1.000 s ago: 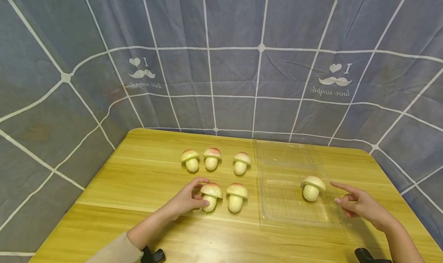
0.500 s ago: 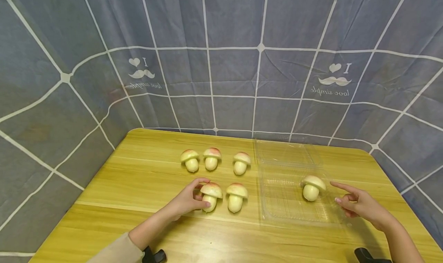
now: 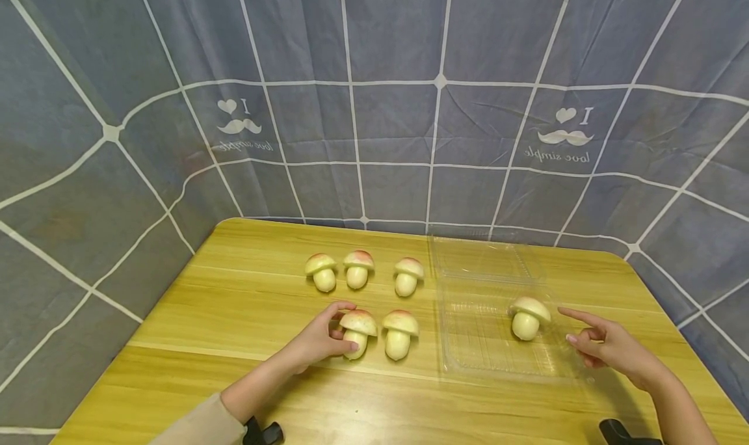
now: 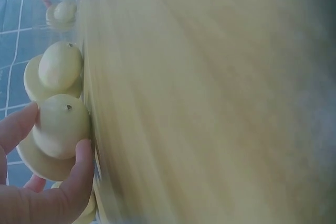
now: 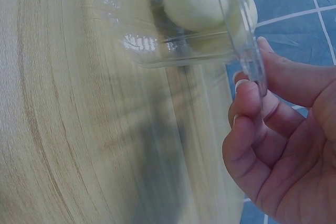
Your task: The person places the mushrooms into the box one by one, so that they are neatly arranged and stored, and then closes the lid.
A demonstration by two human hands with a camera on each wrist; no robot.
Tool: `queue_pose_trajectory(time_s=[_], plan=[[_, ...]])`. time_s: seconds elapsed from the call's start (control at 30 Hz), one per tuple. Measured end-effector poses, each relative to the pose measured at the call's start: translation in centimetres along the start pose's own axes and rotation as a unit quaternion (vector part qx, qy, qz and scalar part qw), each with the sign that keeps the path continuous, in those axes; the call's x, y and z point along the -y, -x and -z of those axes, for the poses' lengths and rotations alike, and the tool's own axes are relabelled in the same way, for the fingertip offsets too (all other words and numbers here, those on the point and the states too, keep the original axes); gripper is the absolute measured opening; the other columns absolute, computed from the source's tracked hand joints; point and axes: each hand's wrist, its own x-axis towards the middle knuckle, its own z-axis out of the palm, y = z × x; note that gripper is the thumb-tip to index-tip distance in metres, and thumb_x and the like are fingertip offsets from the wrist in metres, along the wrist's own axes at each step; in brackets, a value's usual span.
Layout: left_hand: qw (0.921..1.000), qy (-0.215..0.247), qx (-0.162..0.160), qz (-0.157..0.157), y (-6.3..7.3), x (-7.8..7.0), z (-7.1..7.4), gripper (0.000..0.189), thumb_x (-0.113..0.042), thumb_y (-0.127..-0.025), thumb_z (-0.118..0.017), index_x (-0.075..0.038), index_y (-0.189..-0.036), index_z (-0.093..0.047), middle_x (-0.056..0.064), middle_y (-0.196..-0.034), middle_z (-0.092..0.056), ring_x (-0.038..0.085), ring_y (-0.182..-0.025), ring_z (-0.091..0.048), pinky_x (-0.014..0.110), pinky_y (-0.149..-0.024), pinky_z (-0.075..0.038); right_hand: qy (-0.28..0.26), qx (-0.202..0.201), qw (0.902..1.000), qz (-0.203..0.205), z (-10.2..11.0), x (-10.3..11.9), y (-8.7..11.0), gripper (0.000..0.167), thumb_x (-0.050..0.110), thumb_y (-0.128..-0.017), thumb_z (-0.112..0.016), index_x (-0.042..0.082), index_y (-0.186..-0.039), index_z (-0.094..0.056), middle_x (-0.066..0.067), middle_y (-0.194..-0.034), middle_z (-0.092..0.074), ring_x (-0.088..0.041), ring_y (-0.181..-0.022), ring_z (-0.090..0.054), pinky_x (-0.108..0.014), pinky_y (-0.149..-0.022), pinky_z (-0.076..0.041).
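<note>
My left hand (image 3: 322, 336) grips a mushroom-shaped piece (image 3: 354, 345) with a reddish cap and pale stem; in the left wrist view its fingertips sit on either side of the rounded stem (image 4: 62, 127). Just right of it lies a similar mushroom (image 3: 398, 344). At the right, my right hand (image 3: 614, 350) pinches the rim of a clear plastic container (image 3: 480, 360) between thumb and fingers, as the right wrist view shows (image 5: 254, 69). Inside that container, towards its right side, lies one more mushroom (image 3: 528, 319).
Behind the held piece stand three more mushrooms, at left (image 3: 321, 272), middle (image 3: 359, 269) and right (image 3: 407, 277). The container's clear lid (image 3: 480, 257) lies folded back on the wooden table (image 3: 234, 302). A grey checked curtain (image 3: 398, 120) surrounds the table.
</note>
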Motion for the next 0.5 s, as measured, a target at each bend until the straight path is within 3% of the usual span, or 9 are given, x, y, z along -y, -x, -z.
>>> queue_pose_trajectory(time_s=[0.5], plan=[[0.9999,0.004,0.005,-0.016,-0.09,-0.15,-0.14,0.07,-0.002,-0.079,-0.072,-0.001,-0.138,-0.034,0.023,-0.126,-0.041,0.018,-0.079,-0.05,0.026,-0.061,-0.046,-0.007,-0.001,1.0,-0.003,-0.03,0.05,0.07,0.052,0.009,-0.097,-0.049,0.05,-0.128,-0.041,0.001,-0.065,-0.05,-0.008,-0.054,-0.046,-0.031,-0.044,-0.035]])
